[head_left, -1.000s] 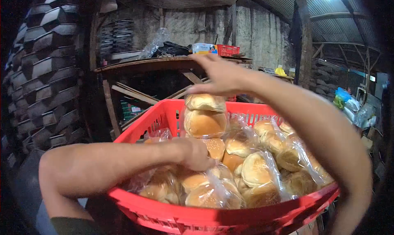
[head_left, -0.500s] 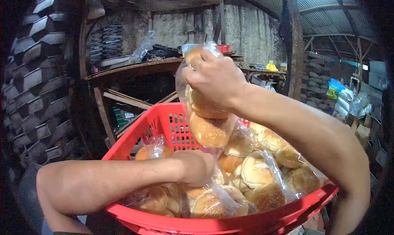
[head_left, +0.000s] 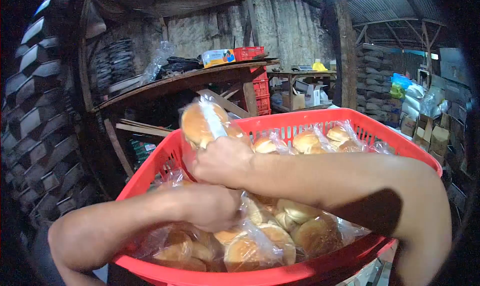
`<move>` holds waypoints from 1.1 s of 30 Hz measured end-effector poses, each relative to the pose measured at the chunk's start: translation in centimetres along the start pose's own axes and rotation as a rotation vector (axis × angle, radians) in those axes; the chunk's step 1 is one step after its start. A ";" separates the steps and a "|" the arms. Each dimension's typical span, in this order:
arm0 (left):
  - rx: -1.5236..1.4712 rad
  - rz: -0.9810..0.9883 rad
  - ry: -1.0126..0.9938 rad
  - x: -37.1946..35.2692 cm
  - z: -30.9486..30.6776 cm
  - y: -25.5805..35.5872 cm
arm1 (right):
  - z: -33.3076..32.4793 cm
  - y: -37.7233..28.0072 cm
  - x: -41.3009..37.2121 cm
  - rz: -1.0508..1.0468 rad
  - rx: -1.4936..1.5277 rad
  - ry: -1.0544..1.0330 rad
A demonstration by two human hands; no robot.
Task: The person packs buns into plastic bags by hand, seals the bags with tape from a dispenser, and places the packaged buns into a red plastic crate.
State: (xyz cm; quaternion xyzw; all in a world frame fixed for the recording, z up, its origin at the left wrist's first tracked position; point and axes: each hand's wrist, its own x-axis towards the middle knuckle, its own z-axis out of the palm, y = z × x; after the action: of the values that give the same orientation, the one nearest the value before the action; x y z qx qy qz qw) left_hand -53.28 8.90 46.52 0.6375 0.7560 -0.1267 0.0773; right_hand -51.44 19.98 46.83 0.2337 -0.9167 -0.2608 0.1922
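Note:
A red plastic basket [head_left: 150, 172] holds several clear bags of round golden buns. My right hand [head_left: 222, 162] is closed on a bag of buns [head_left: 200, 123], which is tilted up at the basket's far left side, its pale seam facing me. Just below, my left hand [head_left: 214, 206] is curled shut among the bags; its fingertips and whatever they grip are hidden. Clear plastic shows right beside its knuckles. Another bag of buns [head_left: 260, 248], with sesame on top, lies near the front rim. My right forearm covers the middle of the load.
Behind the basket runs a wooden table [head_left: 175, 81] carrying a cardboard box [head_left: 218, 57] and dark plastic. Red crates [head_left: 262, 93] are stacked past its end. Dark stacked pans [head_left: 37, 116] rise on the left. A wooden post [head_left: 345, 61] stands behind the basket.
My right hand has come down and left with the bag of buns, from above the basket to its far left side. My left hand shifted slightly left. The view has turned rightward.

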 end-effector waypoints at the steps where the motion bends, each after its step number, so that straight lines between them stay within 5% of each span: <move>1: 0.060 0.129 -0.125 -0.6 -1.0 -0.7 | -0.3 0.2 -0.2 0.000 0.001 -0.002; 3: -0.295 0.036 -0.384 -3.2 -4.4 -1.1 | -0.9 0.7 -0.7 0.152 0.270 -0.179; 5: -0.515 -0.297 -0.192 -5.4 -6.2 -2.8 | -0.7 0.4 -0.5 0.167 0.273 -0.211; 9: -1.023 -0.444 0.319 -0.8 -3.1 -12.5 | 1.2 -0.3 -0.3 0.192 0.394 -0.314; 11: -1.148 -0.487 0.225 1.9 -2.0 -10.9 | 0.9 0.8 -0.3 0.116 0.410 -0.391; 12: -1.062 -0.533 -0.001 1.8 -2.3 -9.2 | 0.2 1.7 -0.5 0.048 0.430 -0.467; 13: -1.156 -0.623 0.007 4.0 0.3 -12.9 | -0.5 3.1 -1.5 0.055 0.452 -0.428; 16: -1.174 -0.424 -0.009 5.2 2.8 -12.8 | -7.8 5.4 -6.9 0.230 0.348 -0.389; 19: -0.785 -0.232 -0.053 4.4 2.0 -9.8 | -12.9 4.2 -15.0 0.446 0.343 0.033; 20: -0.952 -0.294 -0.161 5.4 2.5 -12.5 | -13.9 3.1 -18.1 0.468 0.341 0.184; 22: -0.780 -0.411 -0.008 4.4 1.0 -12.1 | -15.1 0.2 -25.2 0.627 0.340 0.378; 24: -0.701 -0.336 0.130 3.0 -1.4 -10.6 | -14.3 -3.3 -34.0 0.799 0.004 0.604; 28: -0.405 -0.230 0.275 0.5 -12.4 -1.3 | -14.6 -11.0 -52.1 1.347 -0.086 0.645; 29: -0.018 -0.089 0.296 -0.4 -15.8 4.7 | -14.9 -13.3 -55.4 1.498 -0.071 0.634; 30: 0.539 0.340 0.509 0.7 -18.9 8.2 | -15.1 -16.3 -58.6 1.674 -0.065 0.611; 31: 0.541 0.545 0.567 3.0 -21.0 14.7 | -14.9 -19.5 -60.8 1.700 0.017 0.715; 33: 0.239 0.796 0.560 6.5 -22.0 27.3 | -15.5 -26.4 -62.1 1.797 -0.131 0.490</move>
State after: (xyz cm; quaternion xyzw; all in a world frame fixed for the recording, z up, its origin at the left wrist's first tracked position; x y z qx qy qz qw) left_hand -26.55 25.68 63.15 0.8905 0.4260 0.0028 -0.1598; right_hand 15.28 26.81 29.75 -0.5260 -0.6708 -0.0090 0.5228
